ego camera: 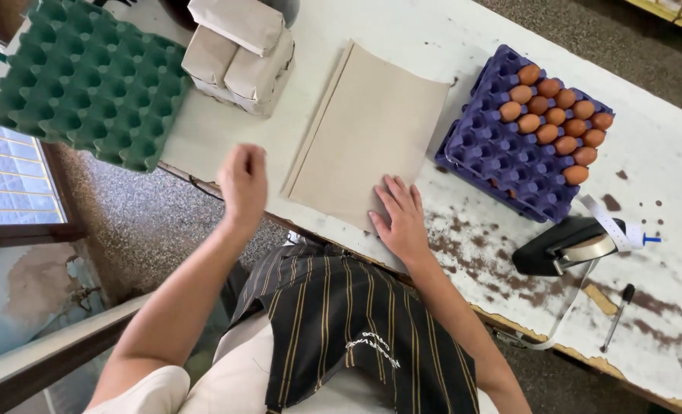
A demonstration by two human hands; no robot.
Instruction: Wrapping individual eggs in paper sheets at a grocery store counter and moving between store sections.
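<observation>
My right hand [399,217] lies flat, fingers spread, on the near corner of a stack of brown paper sheets [368,126] on the white table [663,161]. My left hand [243,182] hovers in the air over the table's near edge, left of the sheets, fingers loosely curled and holding nothing. A purple egg tray [502,161] to the right of the sheets holds several brown eggs [555,123] along its far side.
A stack of green egg trays [88,80] overhangs the table's left end. Wrapped paper parcels [237,54] sit behind the sheets. A black tape dispenser [567,245] and a screwdriver [617,316] lie at the right, on worn, stained tabletop.
</observation>
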